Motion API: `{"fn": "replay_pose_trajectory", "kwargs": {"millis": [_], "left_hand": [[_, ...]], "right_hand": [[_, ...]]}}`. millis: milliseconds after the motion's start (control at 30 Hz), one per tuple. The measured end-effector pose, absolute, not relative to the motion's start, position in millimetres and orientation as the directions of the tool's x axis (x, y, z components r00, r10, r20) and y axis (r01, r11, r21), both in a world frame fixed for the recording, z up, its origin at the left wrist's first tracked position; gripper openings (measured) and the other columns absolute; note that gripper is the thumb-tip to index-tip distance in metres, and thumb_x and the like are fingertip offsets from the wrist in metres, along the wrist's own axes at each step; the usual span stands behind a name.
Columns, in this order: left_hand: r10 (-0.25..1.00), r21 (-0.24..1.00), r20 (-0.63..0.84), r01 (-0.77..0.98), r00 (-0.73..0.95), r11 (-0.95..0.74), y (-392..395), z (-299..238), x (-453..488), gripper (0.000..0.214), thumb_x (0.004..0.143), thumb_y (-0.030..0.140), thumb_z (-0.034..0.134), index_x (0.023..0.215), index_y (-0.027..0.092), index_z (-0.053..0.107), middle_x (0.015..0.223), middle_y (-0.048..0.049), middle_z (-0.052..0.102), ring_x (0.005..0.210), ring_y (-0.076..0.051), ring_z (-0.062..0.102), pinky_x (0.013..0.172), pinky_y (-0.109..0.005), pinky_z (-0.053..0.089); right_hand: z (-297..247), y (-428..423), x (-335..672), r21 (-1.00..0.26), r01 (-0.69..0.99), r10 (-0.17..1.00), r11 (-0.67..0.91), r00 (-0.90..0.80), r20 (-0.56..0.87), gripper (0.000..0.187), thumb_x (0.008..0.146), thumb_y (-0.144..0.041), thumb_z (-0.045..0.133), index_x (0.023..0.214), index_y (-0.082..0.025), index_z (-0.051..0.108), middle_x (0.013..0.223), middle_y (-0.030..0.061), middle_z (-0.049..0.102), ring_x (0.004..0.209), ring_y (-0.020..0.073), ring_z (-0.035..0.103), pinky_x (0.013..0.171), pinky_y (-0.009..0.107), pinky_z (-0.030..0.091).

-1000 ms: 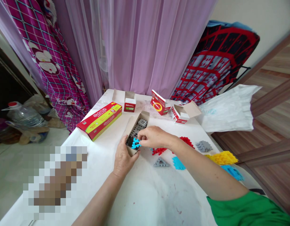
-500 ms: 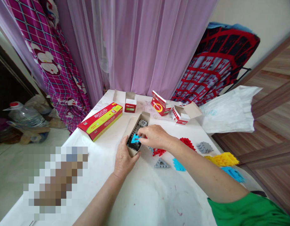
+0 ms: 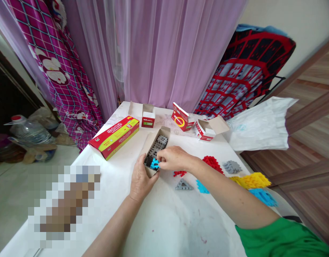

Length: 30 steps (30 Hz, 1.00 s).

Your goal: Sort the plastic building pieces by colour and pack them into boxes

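My left hand grips the near end of a long open cardboard box, thumb and fingers on either side. Inside lie grey toothed plastic building pieces in a row, with darker ones toward the near end. Over that near end, my right hand pinches a blue plastic building piece, which sits within the box opening. Just right of the box, a grey triangular piece rests on the table, with red pieces partly behind my right forearm.
A closed red and yellow box lies to the left. Small open red boxes stand at the back. Piles of red, grey, yellow and blue pieces sit on the right. A white bag hangs over the right edge.
My right hand has moved slightly down with the blue piece, which now sits lower, nearer the box's near end. My left hand keeps its hold on the box.
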<state>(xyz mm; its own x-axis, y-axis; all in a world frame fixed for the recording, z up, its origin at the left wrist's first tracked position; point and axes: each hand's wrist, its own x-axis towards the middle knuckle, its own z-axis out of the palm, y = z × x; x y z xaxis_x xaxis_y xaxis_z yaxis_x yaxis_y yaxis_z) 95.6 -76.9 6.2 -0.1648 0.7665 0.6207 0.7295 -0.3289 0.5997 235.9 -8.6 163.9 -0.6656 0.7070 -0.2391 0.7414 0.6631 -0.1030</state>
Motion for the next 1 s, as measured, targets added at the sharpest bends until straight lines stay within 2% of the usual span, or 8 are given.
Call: {"fn": "replay_pose_trajectory", "kwargs": {"millis": [133, 300, 467, 633, 1000], "left_hand": [[0.767, 0.593, 0.623, 0.733, -0.156, -0.333, -76, 6, 96, 0.088, 0.074, 0.031, 0.073, 0.146, 0.017, 0.024, 0.137, -0.0183, 0.051, 0.127, -0.032, 0.051, 0.104, -0.049, 0.046], [0.761, 0.583, 0.631, 0.74, -0.153, -0.335, -76, 6, 96, 0.087, 0.074, 0.028, 0.072, 0.146, 0.017, 0.024, 0.137, -0.019, 0.051, 0.127, -0.032, 0.052, 0.103, -0.05, 0.046], [0.767, 0.587, 0.624, 0.74, -0.154, -0.329, -77, 7, 95, 0.087, 0.074, 0.03, 0.072, 0.145, 0.017, 0.025, 0.136, -0.0188, 0.052, 0.126, -0.032, 0.053, 0.103, -0.05, 0.047], [0.777, 0.596, 0.61, 0.736, -0.156, -0.32, -76, 7, 96, 0.087, 0.073, 0.031, 0.072, 0.145, 0.017, 0.026, 0.136, -0.0188, 0.051, 0.127, -0.032, 0.052, 0.104, -0.051, 0.046], [0.772, 0.582, 0.619, 0.743, -0.142, -0.329, -76, 5, 95, 0.086, 0.074, 0.032, 0.072, 0.145, 0.016, 0.025, 0.137, -0.0195, 0.051, 0.128, -0.033, 0.051, 0.104, -0.051, 0.046]], "right_hand": [[169, -4, 247, -0.162, 0.762, 0.734, 0.627, -0.648, -0.205, 0.021, 0.076, -0.027, 0.057, 0.091, -0.026, 0.072, 0.08, -0.0017, 0.074, 0.072, 0.0142, 0.064, 0.057, 0.023, 0.033], [174, -5, 246, -0.204, 0.714, 0.674, 0.67, -0.7, -0.237, 0.02, 0.076, -0.03, 0.059, 0.089, -0.026, 0.073, 0.078, -0.0017, 0.074, 0.07, 0.0139, 0.064, 0.056, 0.022, 0.033], [174, -8, 237, -0.084, 0.701, 0.669, 0.708, -0.705, -0.235, 0.022, 0.079, -0.031, 0.057, 0.093, -0.026, 0.073, 0.086, 0.0011, 0.075, 0.078, 0.0166, 0.066, 0.06, 0.024, 0.035], [180, -4, 239, 0.14, 0.797, 0.808, 0.588, -0.574, -0.131, 0.029, 0.086, -0.033, 0.048, 0.099, -0.022, 0.072, 0.097, 0.0096, 0.075, 0.088, 0.0226, 0.067, 0.07, 0.028, 0.041], [172, -2, 233, 0.133, 0.802, 0.812, 0.582, -0.563, -0.156, 0.028, 0.087, -0.032, 0.048, 0.102, -0.024, 0.07, 0.099, 0.0082, 0.074, 0.093, 0.0221, 0.068, 0.075, 0.028, 0.044]]}}
